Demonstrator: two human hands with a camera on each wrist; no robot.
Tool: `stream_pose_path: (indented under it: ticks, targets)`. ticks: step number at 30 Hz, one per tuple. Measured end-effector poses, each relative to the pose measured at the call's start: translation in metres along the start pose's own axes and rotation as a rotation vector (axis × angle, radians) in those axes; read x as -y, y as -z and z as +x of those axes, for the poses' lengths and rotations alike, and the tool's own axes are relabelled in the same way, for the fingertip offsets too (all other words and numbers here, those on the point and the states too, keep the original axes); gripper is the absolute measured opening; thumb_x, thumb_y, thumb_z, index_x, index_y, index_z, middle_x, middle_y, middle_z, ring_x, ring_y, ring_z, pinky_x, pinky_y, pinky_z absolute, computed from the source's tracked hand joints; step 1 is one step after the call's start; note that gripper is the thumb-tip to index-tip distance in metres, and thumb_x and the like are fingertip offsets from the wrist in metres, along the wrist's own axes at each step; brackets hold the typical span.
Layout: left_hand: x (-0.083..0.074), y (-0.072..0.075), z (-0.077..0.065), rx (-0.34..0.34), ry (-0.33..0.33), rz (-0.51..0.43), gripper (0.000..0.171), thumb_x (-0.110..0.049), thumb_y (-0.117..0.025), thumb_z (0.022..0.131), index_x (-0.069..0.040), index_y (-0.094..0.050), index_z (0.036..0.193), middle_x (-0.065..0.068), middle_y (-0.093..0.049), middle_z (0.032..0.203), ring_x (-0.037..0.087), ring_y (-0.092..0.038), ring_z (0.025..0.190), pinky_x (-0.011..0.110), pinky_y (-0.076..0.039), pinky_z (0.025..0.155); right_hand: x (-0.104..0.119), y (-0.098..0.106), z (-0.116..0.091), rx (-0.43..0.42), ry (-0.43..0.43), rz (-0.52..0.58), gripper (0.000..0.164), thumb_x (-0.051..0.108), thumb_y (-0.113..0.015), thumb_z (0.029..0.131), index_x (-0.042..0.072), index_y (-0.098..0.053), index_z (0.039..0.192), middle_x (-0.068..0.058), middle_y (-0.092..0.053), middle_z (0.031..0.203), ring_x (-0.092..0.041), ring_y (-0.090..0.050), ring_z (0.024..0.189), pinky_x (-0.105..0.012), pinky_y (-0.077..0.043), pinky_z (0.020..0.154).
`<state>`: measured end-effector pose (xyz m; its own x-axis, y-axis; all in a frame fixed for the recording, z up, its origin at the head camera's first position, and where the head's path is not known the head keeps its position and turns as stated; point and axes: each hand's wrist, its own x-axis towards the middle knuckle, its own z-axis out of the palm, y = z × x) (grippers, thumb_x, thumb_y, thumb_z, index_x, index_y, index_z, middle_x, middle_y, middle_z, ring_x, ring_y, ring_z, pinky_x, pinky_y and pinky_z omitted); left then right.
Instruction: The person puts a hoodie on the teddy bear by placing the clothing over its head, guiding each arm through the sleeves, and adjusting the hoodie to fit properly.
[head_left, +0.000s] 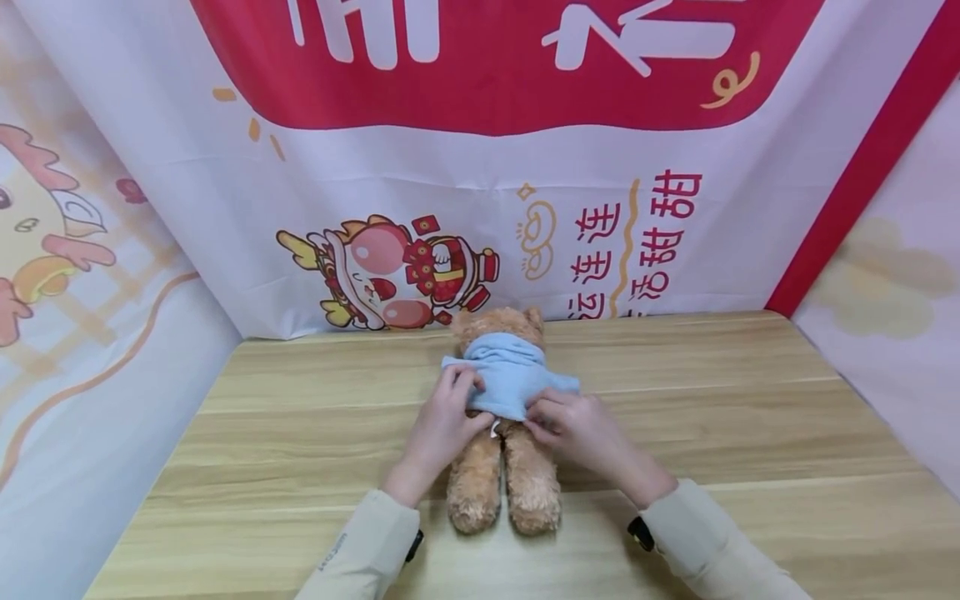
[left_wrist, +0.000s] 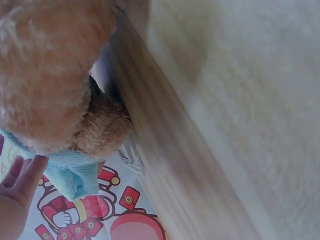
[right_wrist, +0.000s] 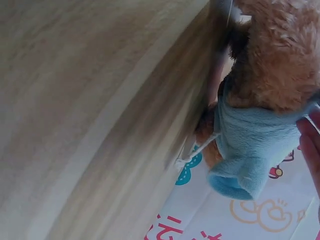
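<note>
A brown teddy bear (head_left: 534, 483) lies back up on the table, its head toward the wall and its legs toward me. It wears a light blue hoodie (head_left: 510, 383), bunched at the neck. My left hand (head_left: 448, 417) holds the hoodie's lower left part, thumb at the hem and fingers curled on the cloth. At the lower right hem, my right hand (head_left: 573, 421) pinches the cloth. A small white tag (head_left: 495, 428) shows below the hem. From the right wrist view, a sleeve (right_wrist: 237, 177) and a white drawstring (right_wrist: 197, 150) are seen; the bear's face is hidden.
The wood-grain table (head_left: 315, 442) reaches back to a white and red printed cloth (head_left: 420, 175). More printed cloth (head_left: 97, 275) hangs along the left side, and a pale cloth (head_left: 892, 292) along the right.
</note>
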<state>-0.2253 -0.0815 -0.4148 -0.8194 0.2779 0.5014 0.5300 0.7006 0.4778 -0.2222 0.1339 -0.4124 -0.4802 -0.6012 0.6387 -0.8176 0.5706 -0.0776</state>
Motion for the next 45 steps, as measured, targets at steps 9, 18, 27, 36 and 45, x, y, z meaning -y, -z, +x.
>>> stream_pose_path:
  ticks: [9, 18, 27, 36, 45]
  targets:
    - [-0.008, 0.0, -0.003, 0.123, 0.048, 0.129, 0.075, -0.045, -0.081, 0.069, -0.006, -0.049, 0.125, 0.015, -0.051, 0.122, 0.031, -0.059, 0.108, 0.041, -0.053, 0.092, -0.014, 0.001, 0.025, 0.067, -0.534, 0.346, 0.023, 0.014, -0.063, 0.09, 0.0, -0.064, 0.11, -0.017, -0.062, 0.113, -0.031, -0.061, 0.105, -0.044, -0.053, 0.092]
    - [-0.01, -0.006, -0.005, 0.123, 0.092, 0.033, 0.068, -0.009, -0.079, 0.068, -0.008, -0.045, 0.128, 0.023, -0.042, 0.13, 0.038, -0.054, 0.113, 0.046, -0.051, 0.094, -0.051, 0.004, 0.029, 0.392, -0.672, 0.606, 0.032, 0.016, -0.063, 0.092, -0.001, -0.055, 0.118, -0.025, -0.042, 0.132, -0.043, -0.046, 0.125, -0.053, -0.043, 0.103]
    - [-0.007, -0.007, -0.01, 0.126, 0.004, 0.1, 0.064, -0.001, -0.07, 0.071, -0.004, -0.044, 0.13, 0.024, -0.046, 0.13, 0.038, -0.054, 0.115, 0.048, -0.051, 0.094, -0.057, -0.01, 0.027, 0.301, -0.611, 0.591, 0.014, 0.012, -0.062, 0.091, 0.005, -0.051, 0.086, -0.022, -0.056, 0.109, -0.032, -0.054, 0.103, -0.036, -0.045, 0.08]
    - [-0.002, -0.005, -0.011, 0.182, -0.042, 0.102, 0.067, -0.001, -0.065, 0.072, -0.002, -0.043, 0.135, 0.024, -0.044, 0.138, 0.041, -0.051, 0.121, 0.049, -0.05, 0.097, -0.055, -0.021, 0.028, 0.139, -0.731, 0.514, 0.012, 0.015, -0.057, 0.095, 0.005, -0.051, 0.093, -0.009, -0.054, 0.083, -0.017, -0.048, 0.077, -0.027, -0.041, 0.068]
    - [0.005, -0.002, -0.012, 0.123, 0.122, -0.011, 0.068, -0.002, -0.071, 0.069, -0.001, -0.043, 0.131, 0.021, -0.045, 0.134, 0.034, -0.05, 0.122, 0.044, -0.047, 0.102, -0.05, -0.022, 0.031, 0.15, -0.674, 0.492, 0.022, 0.012, -0.062, 0.092, -0.001, -0.051, 0.105, -0.022, -0.059, 0.108, -0.038, -0.06, 0.106, -0.047, -0.053, 0.089]
